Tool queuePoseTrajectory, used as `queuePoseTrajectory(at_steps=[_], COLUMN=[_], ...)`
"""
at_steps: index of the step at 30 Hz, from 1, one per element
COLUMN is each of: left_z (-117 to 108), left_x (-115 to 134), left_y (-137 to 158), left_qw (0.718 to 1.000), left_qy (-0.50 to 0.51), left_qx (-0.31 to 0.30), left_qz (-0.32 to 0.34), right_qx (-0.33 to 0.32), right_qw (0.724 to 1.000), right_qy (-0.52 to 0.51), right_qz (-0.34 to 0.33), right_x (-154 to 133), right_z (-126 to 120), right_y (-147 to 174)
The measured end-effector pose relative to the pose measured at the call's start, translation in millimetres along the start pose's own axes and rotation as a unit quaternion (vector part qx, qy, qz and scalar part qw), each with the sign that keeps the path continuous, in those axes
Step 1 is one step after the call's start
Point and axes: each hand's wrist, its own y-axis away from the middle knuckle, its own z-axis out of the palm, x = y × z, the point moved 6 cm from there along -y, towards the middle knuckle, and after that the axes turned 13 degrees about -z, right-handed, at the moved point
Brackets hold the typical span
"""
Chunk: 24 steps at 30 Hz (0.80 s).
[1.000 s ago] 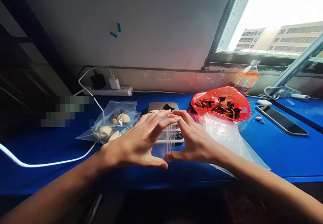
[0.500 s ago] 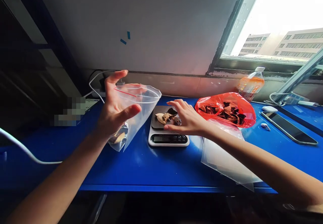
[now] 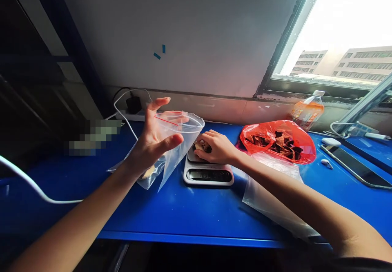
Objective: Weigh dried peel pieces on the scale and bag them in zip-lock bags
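My left hand (image 3: 150, 141) holds a clear zip bag (image 3: 176, 153) with a red line at its mouth. Some of its fingers are behind the plastic or inside it, and the thumb is spread so the mouth gapes. My right hand (image 3: 219, 147) curls over several dried, curled brown-and-cream pieces (image 3: 200, 145) on the kitchen scale (image 3: 210, 182). Its fingers are closed around them and partly hide the scale's plate. The scale has a lit display. Below my left hand lies another clear bag (image 3: 148, 180) with pale pieces in it.
A red plastic bag (image 3: 308, 149) full of dark dried pieces stands right of the scale, with flat clear bags (image 3: 269, 194) before it. Behind are an orange drink bottle (image 3: 308, 108), a phone (image 3: 357, 166), an earbud (image 3: 327, 163) and its case (image 3: 330, 141). A white cable (image 3: 36, 188) crosses the left side.
My right hand has lowered onto the scale and closed from an open grasp around the dried pieces. My left hand keeps the zip bag in much the same pose. The view has shifted slightly.
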Motion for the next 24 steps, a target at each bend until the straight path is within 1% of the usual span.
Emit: queuePoseTrajectory(at_steps=[4,9,11,16,20,22,24], left_z=[-1,-3,-3,-3,-2,-1,0], left_x=[-4,-5,-5,-5,-4,-4,-4], left_y=[-2,-2,-2,-3,-3,-3,-2], left_qw=[1.0,1.0,1.0,1.0,1.0,1.0,1.0], left_qy=[-0.003,-0.012,-0.009,-0.008,-0.002,0.004,0.006], left_qx=[-0.006,-0.004,-0.005,-0.008,-0.007,-0.01,-0.013], left_qz=[0.005,0.002,0.002,0.008,0.011,0.009,0.006], right_qx=[0.032,0.065,0.08,0.148,0.211,0.219,0.198], right_qw=[0.999,0.996,0.995,0.989,0.972,0.968,0.975], right_qy=[0.025,0.056,0.053,-0.013,-0.102,-0.118,-0.099], right_qz=[0.01,0.003,0.002,0.011,0.029,0.035,0.028], right_x=[2,4,4,9,19,22,22], right_z=[-3,-5,-6,-18,-33,-37,-34], right_y=[1,1,2,2,5,9,14])
